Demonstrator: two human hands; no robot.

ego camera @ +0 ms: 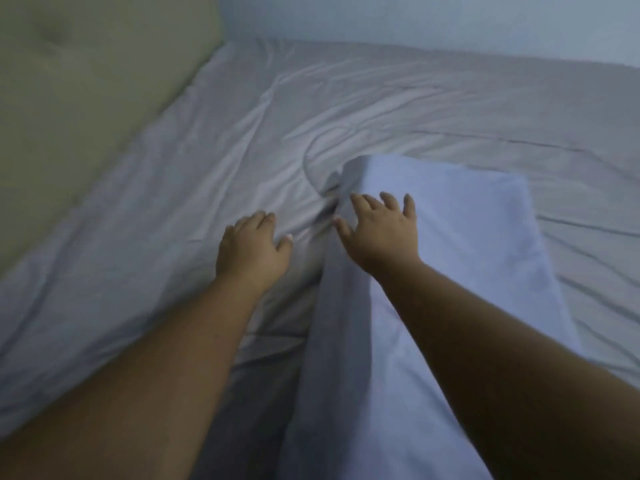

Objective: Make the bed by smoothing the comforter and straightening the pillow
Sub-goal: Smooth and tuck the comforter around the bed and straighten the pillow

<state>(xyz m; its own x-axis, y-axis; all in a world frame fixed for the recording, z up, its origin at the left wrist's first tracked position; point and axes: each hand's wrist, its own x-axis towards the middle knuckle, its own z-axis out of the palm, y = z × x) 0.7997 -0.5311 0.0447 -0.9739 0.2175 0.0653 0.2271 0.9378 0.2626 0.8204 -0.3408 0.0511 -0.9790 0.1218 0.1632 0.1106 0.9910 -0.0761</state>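
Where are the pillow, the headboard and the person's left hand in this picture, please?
pillow [460, 237]: head view, on its bare top face.
headboard [86, 98]: head view, on its padded front.
left hand [251, 249]: head view, on the back of the hand.

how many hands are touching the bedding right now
2: the left hand presses the wrinkled gray sheet; the right hand lies spread on the lighter folded comforter.

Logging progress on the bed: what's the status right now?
Left hand flat on wrinkled sheet, open. Right hand spread on pale blue comforter, no grip. Comforter still folded back. Nothing in the way.
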